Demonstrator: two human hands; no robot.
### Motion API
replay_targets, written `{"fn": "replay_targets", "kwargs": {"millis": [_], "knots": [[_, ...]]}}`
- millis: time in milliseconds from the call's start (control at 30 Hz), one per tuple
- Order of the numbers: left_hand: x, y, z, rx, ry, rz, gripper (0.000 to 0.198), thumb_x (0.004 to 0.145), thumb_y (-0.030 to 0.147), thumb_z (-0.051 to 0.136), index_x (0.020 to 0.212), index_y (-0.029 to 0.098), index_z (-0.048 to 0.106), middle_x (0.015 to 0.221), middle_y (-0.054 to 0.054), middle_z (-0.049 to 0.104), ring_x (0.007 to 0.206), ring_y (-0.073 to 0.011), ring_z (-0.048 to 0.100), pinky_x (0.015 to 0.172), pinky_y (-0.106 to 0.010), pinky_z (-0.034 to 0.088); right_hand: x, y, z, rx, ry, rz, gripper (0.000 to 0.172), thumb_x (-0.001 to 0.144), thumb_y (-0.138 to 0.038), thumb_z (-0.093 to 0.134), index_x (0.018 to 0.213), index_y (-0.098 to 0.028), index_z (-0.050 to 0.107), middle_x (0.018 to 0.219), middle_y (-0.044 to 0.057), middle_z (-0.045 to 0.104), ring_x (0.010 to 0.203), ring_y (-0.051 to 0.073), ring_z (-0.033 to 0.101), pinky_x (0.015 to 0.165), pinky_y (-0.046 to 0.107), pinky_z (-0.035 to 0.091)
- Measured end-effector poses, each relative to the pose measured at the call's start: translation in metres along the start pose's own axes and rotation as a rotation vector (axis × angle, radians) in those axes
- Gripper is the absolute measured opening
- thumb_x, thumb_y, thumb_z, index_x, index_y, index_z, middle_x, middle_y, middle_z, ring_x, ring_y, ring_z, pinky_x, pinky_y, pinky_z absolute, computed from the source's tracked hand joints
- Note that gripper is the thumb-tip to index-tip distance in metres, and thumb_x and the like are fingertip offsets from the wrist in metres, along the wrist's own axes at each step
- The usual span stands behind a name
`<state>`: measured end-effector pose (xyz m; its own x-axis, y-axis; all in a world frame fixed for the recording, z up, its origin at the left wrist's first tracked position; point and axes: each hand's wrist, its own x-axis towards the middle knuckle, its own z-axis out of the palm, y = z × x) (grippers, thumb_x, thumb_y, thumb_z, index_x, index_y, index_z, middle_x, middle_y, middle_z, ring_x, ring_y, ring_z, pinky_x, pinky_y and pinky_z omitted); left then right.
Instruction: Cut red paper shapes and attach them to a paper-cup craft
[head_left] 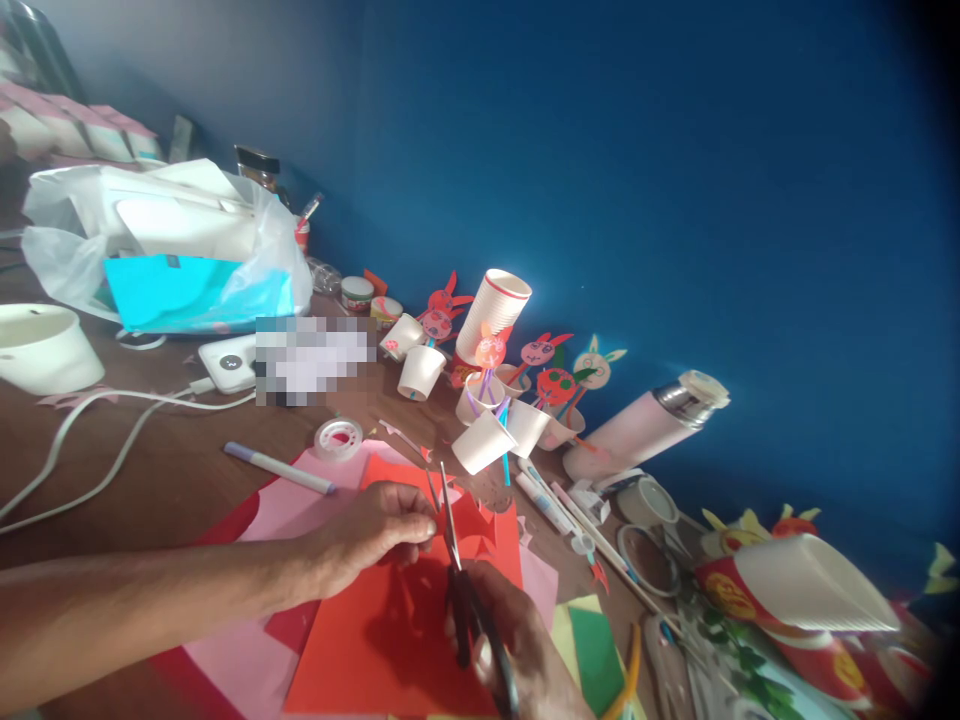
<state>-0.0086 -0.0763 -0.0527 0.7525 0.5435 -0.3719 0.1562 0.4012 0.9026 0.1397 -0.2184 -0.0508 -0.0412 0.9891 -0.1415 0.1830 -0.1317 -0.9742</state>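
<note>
My right hand is closed around the black handles of a pair of scissors, whose metal blades point away from me and stand slightly apart. Close beside the blades, my left hand has its thumb and fingers pinched together; what lies between them is too small to make out. Both hands are above a sheet of red paper, its far edge cut jaggedly. Under it lies pink paper. A capped marker and a roll of tape rest just beyond my left hand.
Paper cups with rabbit-faced paper figures on straws stand ahead, near a cup stack. A pink thermos leans to their right. At left are a plastic bag, a power bank and white cables.
</note>
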Motion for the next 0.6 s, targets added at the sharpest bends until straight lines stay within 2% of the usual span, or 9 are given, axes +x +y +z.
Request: {"fn": "replay_targets", "kwargs": {"millis": [300,600], "knots": [[-0.0002,0.0008,0.0004,0.003,-0.013,0.026,0.015,0.065,0.028,0.059,0.064,0.015,0.054,0.058,0.001,0.057,0.053,-0.0108,0.050,0.056,-0.025,0.035,-0.0027,0.0025,0.0004,0.074,0.003,0.016,0.060,0.068,-0.070,0.051,0.096,-0.016,0.052,0.073,0.002,0.050,0.062,0.013,0.041,0.059,0.026,0.035],[-0.0005,0.0028,0.0002,0.031,-0.020,0.048,0.013,0.066,0.026,0.058,0.061,0.014,0.053,0.055,0.000,0.058,0.052,-0.0111,0.051,0.056,-0.025,0.037,-0.0013,0.0040,0.0007,0.102,0.020,0.030,0.060,0.066,-0.068,0.054,0.096,-0.016,0.053,0.070,0.000,0.046,0.061,0.012,0.037,0.058,0.025,0.034]]}}
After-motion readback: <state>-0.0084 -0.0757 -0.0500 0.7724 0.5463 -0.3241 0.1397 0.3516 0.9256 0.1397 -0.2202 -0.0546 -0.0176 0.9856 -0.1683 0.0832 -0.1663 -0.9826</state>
